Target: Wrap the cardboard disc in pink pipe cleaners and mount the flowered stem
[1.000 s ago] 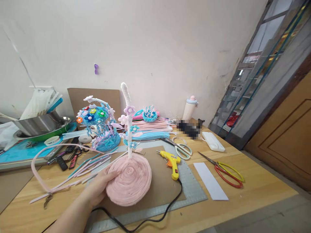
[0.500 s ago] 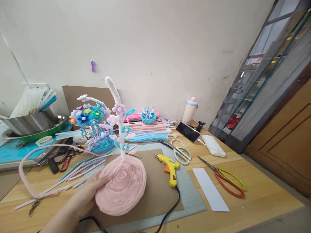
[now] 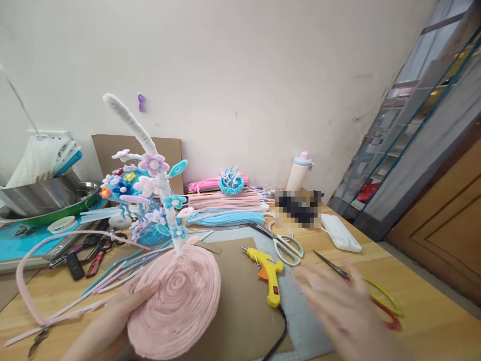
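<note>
My left hand is closed on the left edge of a round pink base, coiled from fuzzy pipe cleaners and tilted toward me. A white wrapped stem rises from its far rim, leaning left, with purple, pink and blue fuzzy flowers and leaves along it. Smeared by motion, my right hand is over the table at the right, in front of the red-and-yellow-handled scissors; its fingers cannot be made out. Between my hands lies a yellow glue gun with a black cord.
White-handled scissors lie behind the glue gun on a cutting mat and cardboard. Bundled pipe cleaners and a blue fuzzy piece are at the back. A bottle stands near the wall; a steel pot is at left.
My right hand has come into view from the lower right and covers the white paper strip. The pink base has come nearer, and its stem leans further left.
</note>
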### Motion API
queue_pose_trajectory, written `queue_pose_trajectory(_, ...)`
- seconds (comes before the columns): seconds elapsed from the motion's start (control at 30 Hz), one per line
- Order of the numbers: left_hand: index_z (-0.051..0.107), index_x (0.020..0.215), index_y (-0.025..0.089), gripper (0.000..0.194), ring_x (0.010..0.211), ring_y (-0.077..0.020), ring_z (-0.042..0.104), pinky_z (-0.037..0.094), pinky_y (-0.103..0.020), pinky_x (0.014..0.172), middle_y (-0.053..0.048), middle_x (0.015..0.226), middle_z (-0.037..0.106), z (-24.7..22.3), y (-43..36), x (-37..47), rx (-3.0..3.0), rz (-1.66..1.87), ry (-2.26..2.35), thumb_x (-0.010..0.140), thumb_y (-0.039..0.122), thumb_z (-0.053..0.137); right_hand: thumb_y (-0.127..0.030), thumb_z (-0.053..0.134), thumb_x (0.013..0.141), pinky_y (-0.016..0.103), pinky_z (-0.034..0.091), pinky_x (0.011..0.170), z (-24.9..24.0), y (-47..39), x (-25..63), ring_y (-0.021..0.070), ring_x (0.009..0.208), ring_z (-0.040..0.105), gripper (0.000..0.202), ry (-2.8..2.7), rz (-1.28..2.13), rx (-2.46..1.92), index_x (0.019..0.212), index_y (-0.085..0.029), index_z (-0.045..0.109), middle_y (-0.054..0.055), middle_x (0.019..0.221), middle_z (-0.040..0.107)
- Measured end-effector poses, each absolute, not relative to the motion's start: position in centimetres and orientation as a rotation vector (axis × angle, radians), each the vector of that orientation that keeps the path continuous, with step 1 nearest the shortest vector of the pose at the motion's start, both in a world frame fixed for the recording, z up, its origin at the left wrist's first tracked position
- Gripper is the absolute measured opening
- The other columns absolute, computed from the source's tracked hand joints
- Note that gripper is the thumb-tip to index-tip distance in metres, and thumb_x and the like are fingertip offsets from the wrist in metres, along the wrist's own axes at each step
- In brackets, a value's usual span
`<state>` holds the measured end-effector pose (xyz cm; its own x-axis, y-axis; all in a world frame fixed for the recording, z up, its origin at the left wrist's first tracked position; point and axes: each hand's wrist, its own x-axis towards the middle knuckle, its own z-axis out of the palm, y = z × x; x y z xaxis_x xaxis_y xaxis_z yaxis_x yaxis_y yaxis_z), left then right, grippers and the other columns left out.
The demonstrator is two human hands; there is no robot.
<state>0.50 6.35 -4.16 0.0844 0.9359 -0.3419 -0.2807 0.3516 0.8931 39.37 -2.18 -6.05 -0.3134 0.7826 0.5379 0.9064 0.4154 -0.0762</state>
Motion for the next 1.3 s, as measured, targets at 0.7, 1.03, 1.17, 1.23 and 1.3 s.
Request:
queue_pose_trajectory(0.7, 0.049, 0.14, 0.026, 0.079, 0.121, -0.0344, 0.059, 0.059, -0.033, 0.089, -0.008, 0.13, 0.065, -4.5, 6.5, -1.2, 0.777, 1.127, 1.158, 0.069, 0.034, 0.081, -0.043, 0.045, 0.098, 0.063, -0.007, 0.114, -6.9, 2.4, 28.1, 0.0271, 0.143, 0.032, 0.051, -2.717, 0.925, -1.21, 0.146, -0.025, 0.04, 0.009, 0.149, 0.042)
queue_pose_trajectory(1.03, 0.052, 0.138, 0.024, 0.069, 0.114, -0.0302, 0.065, 0.059, -0.03, 0.085, -0.01, 0.128, 0.066, -3.8, 6.6, -1.1, 0.781, 1.106, 1.12, 0.074, 0.034, 0.077, -0.046, 0.045, 0.095, 0.051, 0.016, 0.12, -7.2, 2.0, 25.2, 0.0305, 0.148, 0.009, 0.076, -2.485, 0.918, -1.499, 0.153, -0.008, 0.014, 0.015, 0.16, 0.007)
queue_pose_trajectory(1.17, 0.048, 0.141, 0.026, 0.072, 0.112, -0.029, 0.066, 0.058, -0.029, 0.084, -0.009, 0.126, 0.068, -3.7, 6.6, -1.1, 0.797, 1.116, 1.113, 0.075, 0.033, 0.077, -0.055, 0.039, 0.097, 0.056, 0.002, 0.12, -7.3, 1.6, 25.1, 0.0254, 0.148, 0.018, 0.067, -2.671, 0.933, -1.173, 0.153, -0.022, 0.022, 0.007, 0.158, 0.023)
queue_pose_trajectory(1.23, 0.05, 0.139, 0.024, 0.071, 0.111, -0.029, 0.066, 0.058, -0.029, 0.084, -0.01, 0.125, 0.068, -3.7, 6.5, -1.3, 0.791, 1.119, 1.121, 0.075, 0.033, 0.076, -0.052, 0.044, 0.096, 0.059, -0.005, 0.119, -7.0, 1.2, 25.7, 0.0283, 0.147, 0.019, 0.063, -2.706, 0.801, -1.405, 0.149, -0.018, 0.036, 0.011, 0.155, 0.029)
queue_pose_trajectory(1.3, 0.053, 0.137, 0.022, 0.067, 0.111, -0.0285, 0.066, 0.058, -0.028, 0.083, -0.01, 0.125, 0.068, -3.8, 6.5, -1.4, 0.79, 1.119, 1.119, 0.075, 0.033, 0.076, -0.048, 0.051, 0.094, 0.062, -0.006, 0.118, -6.5, 0.7, 26.3, 0.0336, 0.147, 0.018, 0.063, -2.637, 0.603, -1.718, 0.143, -0.009, 0.046, 0.017, 0.154, 0.029)
